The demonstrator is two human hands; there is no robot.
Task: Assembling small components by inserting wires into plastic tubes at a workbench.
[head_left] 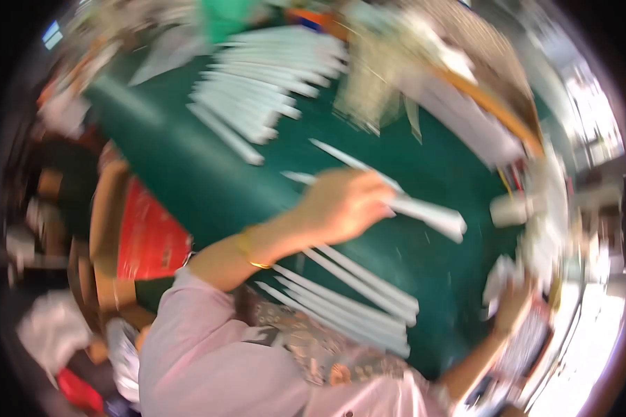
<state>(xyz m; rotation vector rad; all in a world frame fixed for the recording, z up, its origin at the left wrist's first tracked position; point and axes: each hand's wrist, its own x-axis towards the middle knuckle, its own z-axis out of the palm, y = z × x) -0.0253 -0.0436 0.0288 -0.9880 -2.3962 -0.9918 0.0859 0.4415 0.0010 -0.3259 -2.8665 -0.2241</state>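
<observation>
My left hand [348,205], a gold-coloured bracelet at its wrist, reaches across the table and is closed on slim white tapered sticks [431,215]. Their thicker ends stick out to its right; blur hides how many it grips. Just beyond the fingers is another thin white stick [348,156]. Nearer my body, several similar sticks [355,295] lie slanting side by side. At the far right, my right hand [515,306] is beside a crumpled white item [501,278]; its fingers are smeared by motion, so their grip is unclear.
A fanned row of white sticks [257,83] covers the far part of the green table [174,167]. Translucent bundles [372,76] lie beside them. At left stands a cardboard box with a red panel [149,233]. A white roll [511,208] sits near the right edge.
</observation>
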